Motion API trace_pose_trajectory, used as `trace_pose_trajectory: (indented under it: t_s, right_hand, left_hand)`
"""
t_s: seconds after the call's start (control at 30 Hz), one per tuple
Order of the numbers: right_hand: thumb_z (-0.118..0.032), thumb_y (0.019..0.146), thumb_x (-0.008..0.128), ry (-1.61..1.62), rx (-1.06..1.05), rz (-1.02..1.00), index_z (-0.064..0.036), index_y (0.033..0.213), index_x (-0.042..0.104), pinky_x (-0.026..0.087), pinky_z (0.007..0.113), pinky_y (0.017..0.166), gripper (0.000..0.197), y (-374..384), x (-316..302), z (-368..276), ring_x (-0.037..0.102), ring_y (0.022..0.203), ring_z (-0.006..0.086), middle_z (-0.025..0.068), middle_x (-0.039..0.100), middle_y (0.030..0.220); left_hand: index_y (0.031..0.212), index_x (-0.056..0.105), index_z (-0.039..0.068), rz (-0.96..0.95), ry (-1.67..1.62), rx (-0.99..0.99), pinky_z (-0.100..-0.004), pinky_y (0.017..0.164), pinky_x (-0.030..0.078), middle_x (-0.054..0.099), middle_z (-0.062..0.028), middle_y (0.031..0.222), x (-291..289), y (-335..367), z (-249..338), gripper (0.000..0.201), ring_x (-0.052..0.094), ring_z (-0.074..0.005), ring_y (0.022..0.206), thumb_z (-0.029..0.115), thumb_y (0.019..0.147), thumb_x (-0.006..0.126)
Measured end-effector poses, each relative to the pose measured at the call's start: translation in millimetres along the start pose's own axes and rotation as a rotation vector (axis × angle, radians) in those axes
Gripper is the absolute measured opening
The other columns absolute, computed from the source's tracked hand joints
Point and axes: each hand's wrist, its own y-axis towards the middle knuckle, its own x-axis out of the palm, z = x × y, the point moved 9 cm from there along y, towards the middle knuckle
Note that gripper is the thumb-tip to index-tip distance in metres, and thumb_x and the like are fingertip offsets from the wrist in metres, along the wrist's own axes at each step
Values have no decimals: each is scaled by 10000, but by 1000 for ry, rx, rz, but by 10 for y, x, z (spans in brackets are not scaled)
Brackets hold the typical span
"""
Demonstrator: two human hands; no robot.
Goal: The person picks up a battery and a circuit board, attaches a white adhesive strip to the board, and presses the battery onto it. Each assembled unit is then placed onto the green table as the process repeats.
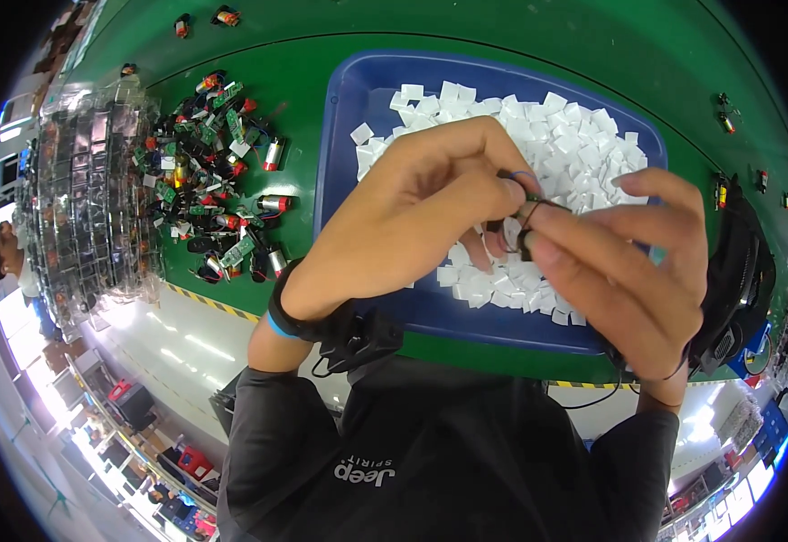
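Note:
Over a blue tray (338, 144), my two hands meet at a small dark part with thin wires (527, 215). My left hand (394, 217) pinches it between thumb and fingers, with a blue and a dark wire beside the fingertips. From the other side, the thumb and forefinger of my right hand (633, 275) close on the same part, its other fingers raised and bent. Fingers cover much of the part, so its exact kind cannot be told. Below the hands, many small white square pieces (480, 287) lie loose in the tray.
Left of the tray is a heap of small red-and-silver motors with green circuit boards (231, 217). Stacked clear plastic trays (87, 199) stand at the far left. A black bag-like object (728, 280) is by my right hand. Several similar parts lie along the green table (294, 59).

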Motion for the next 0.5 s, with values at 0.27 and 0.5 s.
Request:
trace_pose_trajectory:
  t_s: [0.27, 0.5]
  right_hand:
    - [-51, 688, 826, -60, -6, 39, -88, 952, 750, 533, 481, 884, 278, 9, -50, -131, 605, 864, 211, 25, 747, 982]
    - [-43, 683, 814, -27, 11, 51, -80, 934, 755, 550, 456, 872, 261, 14, -77, 62, 588, 891, 225, 32, 740, 966]
  left_hand:
    - [1079, 636, -48, -16, -189, -151, -286, 636, 556, 645, -75, 878, 11, 108, -232, 393, 620, -131, 773, 315, 1039, 492]
    - [1176, 609, -65, -5, -4, 88, -314, 765, 583, 665, -137, 1086, 53, -24, 69, 269, 668, -164, 877, 102, 986, 517]
